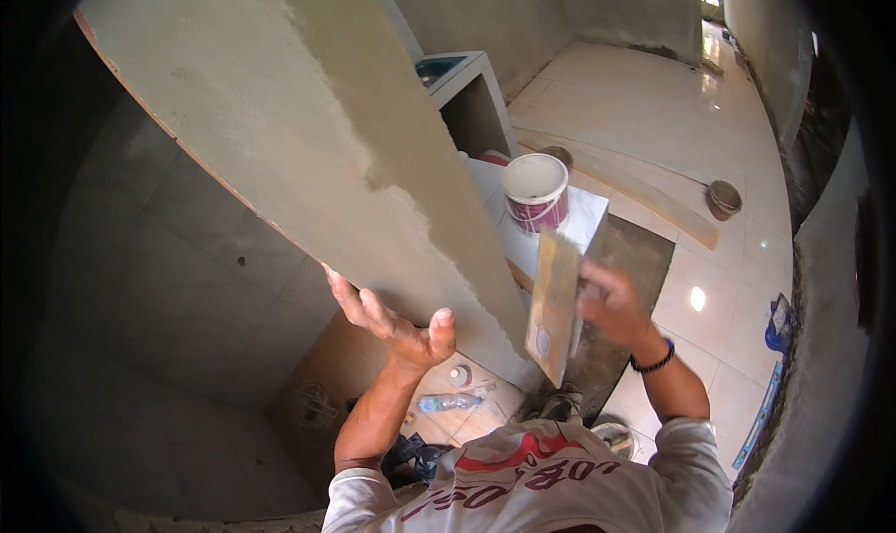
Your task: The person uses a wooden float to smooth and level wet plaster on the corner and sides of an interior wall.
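My left hand [397, 332] is open, fingers spread, with its fingertips at the edge of a plastered wall [280, 94]. The wall has a paler area and a darker, damp-looking band along its right side. My right hand [618, 311], smeared by motion, grips a flat wooden plastering float [554, 300] held tilted, away from the wall's right edge. The float's broad face is toward me with a pale patch low on it; its handle is hidden behind the board. Beyond the float, a white and maroon bucket [536, 197] stands on a white tiled ledge [586, 217].
A long wooden board [644, 192] lies on the tiled floor, with a small brown bucket [723, 200] near its end. A plastic bottle [450, 402] lies below my left hand. At the right wall are a blue bag [779, 323] and a blue strip [758, 416].
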The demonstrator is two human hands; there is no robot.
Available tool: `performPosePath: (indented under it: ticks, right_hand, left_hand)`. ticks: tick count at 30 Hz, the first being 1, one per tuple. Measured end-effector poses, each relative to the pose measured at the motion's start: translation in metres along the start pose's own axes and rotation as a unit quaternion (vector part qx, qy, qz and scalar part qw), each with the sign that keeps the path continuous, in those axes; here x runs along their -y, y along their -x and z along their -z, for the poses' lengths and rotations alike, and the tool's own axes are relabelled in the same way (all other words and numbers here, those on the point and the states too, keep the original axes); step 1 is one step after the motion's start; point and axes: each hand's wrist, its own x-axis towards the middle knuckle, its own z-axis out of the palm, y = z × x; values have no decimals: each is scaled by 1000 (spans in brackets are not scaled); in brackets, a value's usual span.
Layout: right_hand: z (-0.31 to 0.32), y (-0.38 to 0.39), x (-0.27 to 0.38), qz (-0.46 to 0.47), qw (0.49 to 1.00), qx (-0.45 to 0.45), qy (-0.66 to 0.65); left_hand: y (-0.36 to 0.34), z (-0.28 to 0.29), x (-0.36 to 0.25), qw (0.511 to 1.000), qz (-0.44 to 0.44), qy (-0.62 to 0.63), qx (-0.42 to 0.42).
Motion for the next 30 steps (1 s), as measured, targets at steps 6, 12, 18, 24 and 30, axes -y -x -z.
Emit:
performPosePath:
  ticks: [6,12,18,24,30]
  right_hand:
    - [29,-45,34,146,988,28,29]
    - [15,-92,74,388,861,6,327]
    - [-9,-114,66,468,740,42,482]
    - [12,-132,31,451,700,5,554]
    - [37,-114,29,333,731,-60,593]
  left_hand:
    - [-2,3,-3,1000,2,-19,15]
    - [-4,5,-2,999,-30,-35,25]
    - [-4,5,-7,1000,9,-9,3]
    - [-4,4,-8,1000,1,-7,-5]
    - [-5,1,-9,1000,3,-23,5]
